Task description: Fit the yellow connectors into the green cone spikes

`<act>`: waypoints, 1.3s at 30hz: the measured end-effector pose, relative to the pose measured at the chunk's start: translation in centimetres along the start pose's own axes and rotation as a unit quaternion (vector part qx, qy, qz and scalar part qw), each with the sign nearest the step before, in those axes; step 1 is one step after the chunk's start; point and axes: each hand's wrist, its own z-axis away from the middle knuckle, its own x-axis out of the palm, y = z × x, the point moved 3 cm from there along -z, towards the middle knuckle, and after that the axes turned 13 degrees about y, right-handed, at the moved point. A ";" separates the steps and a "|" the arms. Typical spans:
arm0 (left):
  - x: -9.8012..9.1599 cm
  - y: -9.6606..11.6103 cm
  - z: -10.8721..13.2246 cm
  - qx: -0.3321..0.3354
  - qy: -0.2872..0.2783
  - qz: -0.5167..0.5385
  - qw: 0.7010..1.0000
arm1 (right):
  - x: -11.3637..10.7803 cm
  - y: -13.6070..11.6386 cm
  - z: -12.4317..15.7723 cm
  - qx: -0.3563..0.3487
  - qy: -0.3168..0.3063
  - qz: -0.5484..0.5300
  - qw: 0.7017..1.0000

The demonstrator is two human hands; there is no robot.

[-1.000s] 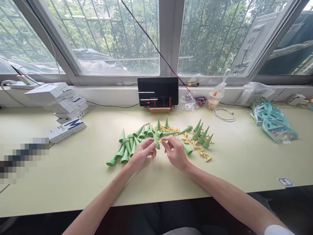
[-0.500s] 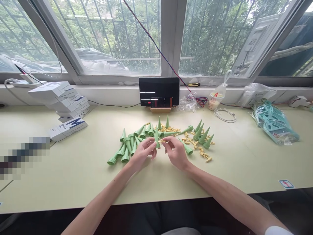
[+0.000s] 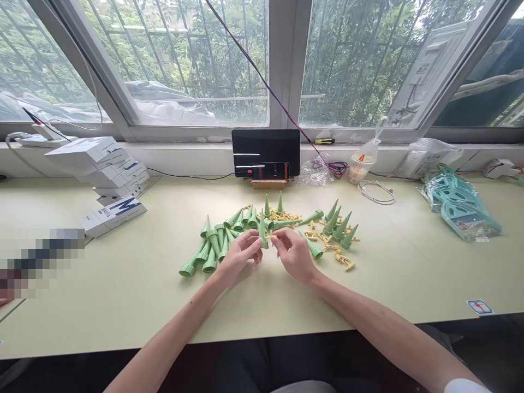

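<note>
Little has shifted over the last second: both hands keep almost the same place over the tabletop [image 3: 368, 295], while the small yellow piece [image 3: 271, 236] shows more clearly, its crossbar now roughly upright. The left hand [image 3: 240, 254] grips a green cone [image 3: 262, 228], tip up, between thumb and fingers; the right hand [image 3: 295, 254] pinches the yellow piece at the cone's lower side — whether it is seated there cannot be told. Work on this pair seems still under way — other cones [image 3: 213, 240] lie heaped alongside.
</note>
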 end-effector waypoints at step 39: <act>0.4 0.6 0.3 0.039 0.002 -0.070 0.997 | -0.1 0.2 -0.3 -0.028 -0.008 0.079 0.996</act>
